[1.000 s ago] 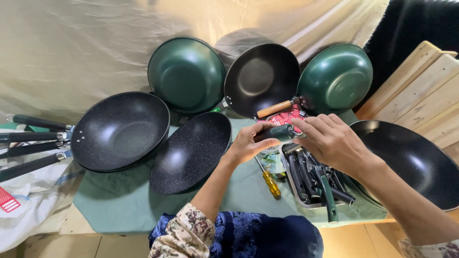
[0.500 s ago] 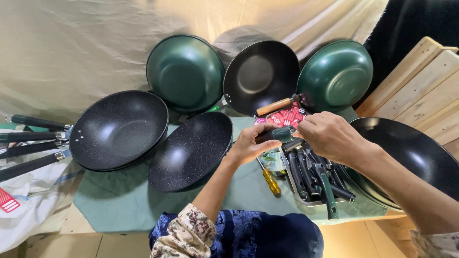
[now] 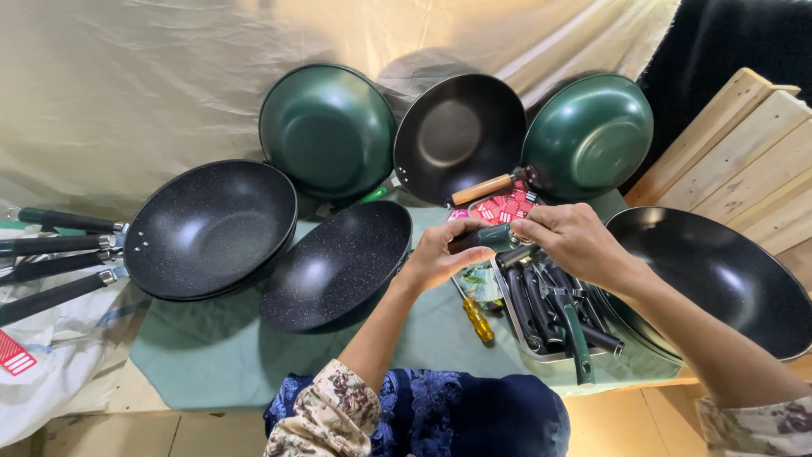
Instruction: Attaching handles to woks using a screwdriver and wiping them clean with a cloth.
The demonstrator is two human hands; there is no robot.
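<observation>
Gripped one dark green pan handle (image 3: 484, 238) with both hands: left hand (image 3: 440, 254) wrapped round it, right hand (image 3: 573, 241) pinching its end, above metal tray (image 3: 513, 326) beside speckled black wok (image 3: 338, 264).

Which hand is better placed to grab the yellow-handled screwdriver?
Left, probably. The left hand is directly above the screwdriver on the green cloth; the right hand sits farther off, over the tray of handles. Both grip one dark handle.

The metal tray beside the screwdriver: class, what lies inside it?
The metal tray holds a pile of dark pan handles, one green. Its floor beneath them is hidden.
</observation>
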